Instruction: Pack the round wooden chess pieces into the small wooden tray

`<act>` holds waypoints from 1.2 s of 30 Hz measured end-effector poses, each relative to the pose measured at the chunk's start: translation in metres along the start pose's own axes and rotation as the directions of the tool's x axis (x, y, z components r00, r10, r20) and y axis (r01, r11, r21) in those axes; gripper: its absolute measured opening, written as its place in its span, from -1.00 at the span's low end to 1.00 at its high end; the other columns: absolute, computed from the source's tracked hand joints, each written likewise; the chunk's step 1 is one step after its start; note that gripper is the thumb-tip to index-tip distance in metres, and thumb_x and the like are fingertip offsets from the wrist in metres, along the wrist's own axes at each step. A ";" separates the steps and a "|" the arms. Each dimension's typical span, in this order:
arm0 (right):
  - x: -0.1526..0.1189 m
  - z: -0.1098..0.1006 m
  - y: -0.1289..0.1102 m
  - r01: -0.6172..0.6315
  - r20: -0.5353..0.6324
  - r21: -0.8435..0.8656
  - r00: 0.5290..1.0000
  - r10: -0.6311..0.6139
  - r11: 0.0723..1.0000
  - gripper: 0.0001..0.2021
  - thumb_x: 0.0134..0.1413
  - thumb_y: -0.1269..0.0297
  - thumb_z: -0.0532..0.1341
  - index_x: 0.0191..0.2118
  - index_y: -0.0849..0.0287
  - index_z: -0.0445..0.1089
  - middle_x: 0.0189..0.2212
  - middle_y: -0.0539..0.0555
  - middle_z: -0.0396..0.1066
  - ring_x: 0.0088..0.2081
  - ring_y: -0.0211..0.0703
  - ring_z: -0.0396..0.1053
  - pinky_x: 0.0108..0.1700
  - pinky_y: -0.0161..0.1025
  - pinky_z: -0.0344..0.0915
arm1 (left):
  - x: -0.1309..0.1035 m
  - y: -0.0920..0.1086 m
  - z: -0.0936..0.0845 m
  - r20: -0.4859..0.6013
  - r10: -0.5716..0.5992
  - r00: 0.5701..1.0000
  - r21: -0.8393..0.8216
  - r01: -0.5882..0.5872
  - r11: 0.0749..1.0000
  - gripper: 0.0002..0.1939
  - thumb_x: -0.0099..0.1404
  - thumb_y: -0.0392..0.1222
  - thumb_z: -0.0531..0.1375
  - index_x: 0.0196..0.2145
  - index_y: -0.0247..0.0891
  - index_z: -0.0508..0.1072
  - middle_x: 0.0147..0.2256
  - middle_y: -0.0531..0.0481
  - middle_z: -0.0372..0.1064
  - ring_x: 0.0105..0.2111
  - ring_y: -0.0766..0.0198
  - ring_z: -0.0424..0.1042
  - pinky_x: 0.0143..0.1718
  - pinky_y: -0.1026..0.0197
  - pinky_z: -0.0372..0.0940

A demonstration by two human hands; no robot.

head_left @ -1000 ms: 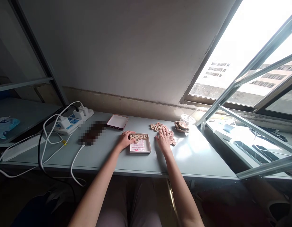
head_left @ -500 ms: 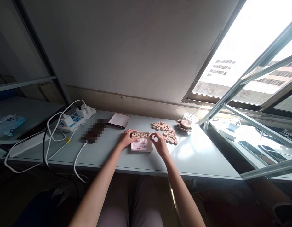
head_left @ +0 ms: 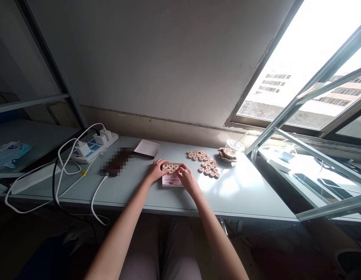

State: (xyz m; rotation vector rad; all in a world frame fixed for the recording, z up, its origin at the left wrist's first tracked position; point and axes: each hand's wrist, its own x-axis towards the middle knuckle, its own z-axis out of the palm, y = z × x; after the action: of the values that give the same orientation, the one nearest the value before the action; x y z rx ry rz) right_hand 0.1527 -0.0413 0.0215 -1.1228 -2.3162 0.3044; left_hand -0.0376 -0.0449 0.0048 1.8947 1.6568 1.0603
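Note:
A shallow open box [head_left: 168, 185] with a printed paper on its bottom lies near the front of the table. Round wooden Chinese chess pieces [head_left: 170, 166] are lined up in rows along its far side. My left hand [head_left: 156, 171] grips the left side of the box, its thumb reaching over the rim by the pieces. Over the box's right part, my right hand [head_left: 186, 179] pinches a chess piece at the second row; the fingers mostly cover it. More loose chess pieces [head_left: 207, 163] lie in a cluster to the right.
Behind the box lies a lid [head_left: 148, 148], inside up. A power strip [head_left: 94, 149] with plugs and white cables [head_left: 78, 175] occupies the left, near a pixelated dark object [head_left: 117, 162]. A brown ornament [head_left: 227, 155] and a lidded clear cup [head_left: 235, 145] stand at right.
My right hand has moved left and slightly inward over the box, from its right rim to the second row of pieces. My left hand has stayed at the box's left side.

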 end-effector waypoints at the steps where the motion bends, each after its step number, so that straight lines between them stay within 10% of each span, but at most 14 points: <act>1: 0.000 -0.001 0.000 -0.006 -0.001 -0.014 1.000 0.006 1.000 -0.86 0.17 0.43 0.10 -0.30 0.16 0.40 -0.17 0.08 0.34 -0.26 -0.25 0.37 -0.17 -0.27 0.32 | 0.000 -0.001 0.000 0.001 0.005 1.000 0.000 -0.005 1.000 -0.62 0.08 -0.24 0.23 -0.09 -0.15 0.43 -0.08 -0.03 0.38 -0.01 0.13 0.29 0.07 0.09 0.19; 6: 0.000 -0.022 0.015 -0.151 -0.112 -0.140 0.984 0.136 0.979 -0.77 0.24 0.27 0.04 -0.20 0.11 0.45 -0.08 0.11 0.36 -0.07 -0.10 0.31 0.03 -0.06 0.17 | 0.001 -0.008 0.003 -0.012 -0.004 1.000 -0.061 0.003 0.998 -0.62 0.16 -0.18 0.17 -0.04 -0.16 0.39 -0.07 -0.05 0.33 -0.03 0.16 0.30 0.05 0.11 0.21; 13: -0.005 -0.046 0.073 -0.534 -0.264 -0.347 0.844 0.467 0.771 -0.68 0.19 0.22 0.06 -0.01 0.20 0.38 0.21 0.26 0.12 0.25 0.18 -0.06 0.18 0.29 -0.22 | 0.004 -0.011 0.005 -0.237 -0.049 0.970 0.039 0.060 0.997 -0.69 0.20 -0.23 0.10 -0.08 -0.23 0.38 -0.18 -0.09 0.26 -0.16 0.20 0.31 -0.05 0.13 0.25; 26: -0.002 -0.027 0.048 -0.320 -0.225 -0.367 0.942 0.251 0.873 -0.77 0.19 0.31 0.05 -0.36 0.14 0.44 -0.31 0.12 0.49 -0.13 -0.02 0.34 0.21 0.12 -0.23 | 0.000 -0.007 0.005 -0.119 -0.050 0.992 0.171 0.070 0.983 -0.79 0.24 -0.18 0.06 -0.18 -0.16 0.40 -0.21 -0.04 0.49 -0.22 0.18 0.44 -0.16 0.16 0.26; 36: -0.013 -0.032 -0.008 -0.229 -0.176 -0.282 0.967 0.185 0.932 -0.81 0.20 0.15 0.10 -0.25 0.08 0.40 -0.27 0.06 0.50 -0.18 -0.04 0.35 -0.01 -0.05 0.02 | 0.001 -0.006 0.005 -0.098 -0.071 0.993 0.114 0.082 0.990 -0.78 0.24 -0.20 0.06 -0.17 -0.16 0.41 -0.22 -0.02 0.48 -0.23 0.21 0.43 -0.18 0.20 0.27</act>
State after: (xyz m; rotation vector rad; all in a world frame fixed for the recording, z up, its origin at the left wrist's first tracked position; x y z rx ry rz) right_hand 0.1721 -0.0573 0.0470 -1.4918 -2.1632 -0.0584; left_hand -0.0379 -0.0424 -0.0023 1.8626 1.8669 1.0568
